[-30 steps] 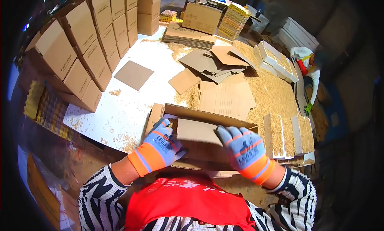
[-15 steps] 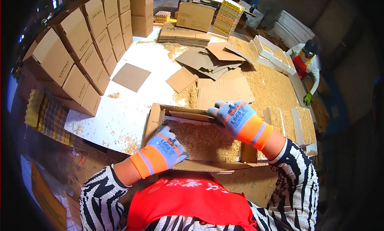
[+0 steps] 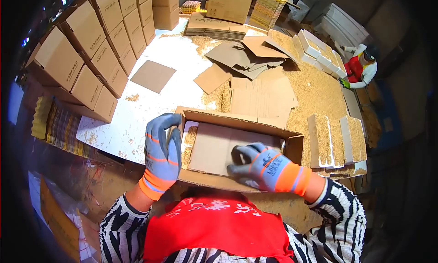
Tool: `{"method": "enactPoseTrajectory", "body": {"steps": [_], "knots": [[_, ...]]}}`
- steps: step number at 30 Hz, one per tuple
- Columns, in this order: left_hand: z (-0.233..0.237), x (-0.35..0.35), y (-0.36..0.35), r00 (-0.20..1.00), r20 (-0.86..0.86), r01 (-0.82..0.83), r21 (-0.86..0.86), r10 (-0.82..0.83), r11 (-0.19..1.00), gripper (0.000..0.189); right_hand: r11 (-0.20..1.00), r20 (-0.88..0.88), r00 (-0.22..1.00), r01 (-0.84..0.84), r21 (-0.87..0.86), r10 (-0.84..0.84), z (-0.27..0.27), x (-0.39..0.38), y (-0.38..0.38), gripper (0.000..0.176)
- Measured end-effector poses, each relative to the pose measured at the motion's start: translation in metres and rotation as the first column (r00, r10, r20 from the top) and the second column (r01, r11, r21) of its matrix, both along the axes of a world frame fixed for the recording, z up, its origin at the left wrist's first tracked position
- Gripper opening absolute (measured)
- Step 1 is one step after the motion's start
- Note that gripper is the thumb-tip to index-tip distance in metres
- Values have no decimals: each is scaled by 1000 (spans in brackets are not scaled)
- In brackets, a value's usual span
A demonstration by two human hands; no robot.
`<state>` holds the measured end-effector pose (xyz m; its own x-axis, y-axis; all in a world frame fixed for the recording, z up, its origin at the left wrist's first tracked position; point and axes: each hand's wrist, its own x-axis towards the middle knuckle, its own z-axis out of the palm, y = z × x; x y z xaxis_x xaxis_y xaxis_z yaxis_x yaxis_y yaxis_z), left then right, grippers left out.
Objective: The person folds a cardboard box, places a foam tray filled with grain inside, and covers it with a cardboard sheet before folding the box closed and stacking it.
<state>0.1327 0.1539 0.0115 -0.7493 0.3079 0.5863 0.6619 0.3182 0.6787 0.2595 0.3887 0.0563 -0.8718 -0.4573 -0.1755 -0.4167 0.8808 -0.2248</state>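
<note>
The cardboard sheet (image 3: 214, 146) lies flat inside the box (image 3: 237, 121) at the near edge of the table (image 3: 150, 108), long axis left to right, directly beneath the right hand (image 3: 262, 167), which presses it with spread fingers, while the left hand (image 3: 160, 151) curls around the box's left wall.

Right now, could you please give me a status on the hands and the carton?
Left hand grips carton left wall. Right hand flat on cardboard sheet inside. Loose shavings beside it.

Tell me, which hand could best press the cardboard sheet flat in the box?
Probably right: the right hand lies on the cardboard sheet inside the box; the left hand holds the box's left wall.
</note>
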Motion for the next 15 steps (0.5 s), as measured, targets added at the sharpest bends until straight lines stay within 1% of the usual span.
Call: {"method": "enactPoseTrajectory", "body": {"steps": [1,2,3,4,5,6,7,8,9,10,11,12,13,14,15], "knots": [[-3,-1,2,961,248,80,158,-118,984,26,998,-21,1000,-5,-70,3,-8,0,6,39],[-9,-6,3,837,476,59,411,-270,910,32,990,-44,999,-14,-139,8,-15,0,13,36],[-6,-10,1,723,588,10,515,-362,857,35,982,-31,999,-11,-187,5,-19,-1,19,35],[-1,-12,-3,585,669,-57,598,-459,799,38,971,-17,1000,-3,-238,-1,-21,-1,24,35],[-25,-24,-12,527,693,63,546,-493,835,43,960,25,1000,12,-279,-5,-17,1,28,42],[-50,-36,-20,472,714,195,488,-517,851,48,925,69,997,45,-377,-20,-17,3,34,45],[-51,-31,-15,379,766,275,442,-519,854,50,879,123,992,81,-470,-26,-17,9,42,49],[-36,-23,-3,285,814,352,402,-506,845,53,824,177,984,118,-554,-22,-11,11,45,53],[-13,-9,5,672,660,469,-29,-335,883,58,770,201,966,250,-587,-161,10,21,47,63],[-11,-10,9,648,721,425,-74,-246,902,62,721,64,956,258,-643,-285,13,28,54,66],[-26,-17,10,572,773,425,8,-275,905,65,649,-45,890,296,-701,-454,1,45,75,67],[-45,-23,10,491,816,415,90,-306,906,67,572,-137,782,312,-758,-608,-12,60,91,69],[-53,-24,10,508,809,397,86,-296,914,70,265,43,664,356,-896,-747,-14,60,88,69],[-58,-25,11,528,799,379,81,-287,922,72,-72,255,537,338,-939,-804,-16,59,87,71],[-60,-26,13,547,791,361,73,-274,930,74,-171,412,555,435,-884,-722,-29,65,93,76]]}}
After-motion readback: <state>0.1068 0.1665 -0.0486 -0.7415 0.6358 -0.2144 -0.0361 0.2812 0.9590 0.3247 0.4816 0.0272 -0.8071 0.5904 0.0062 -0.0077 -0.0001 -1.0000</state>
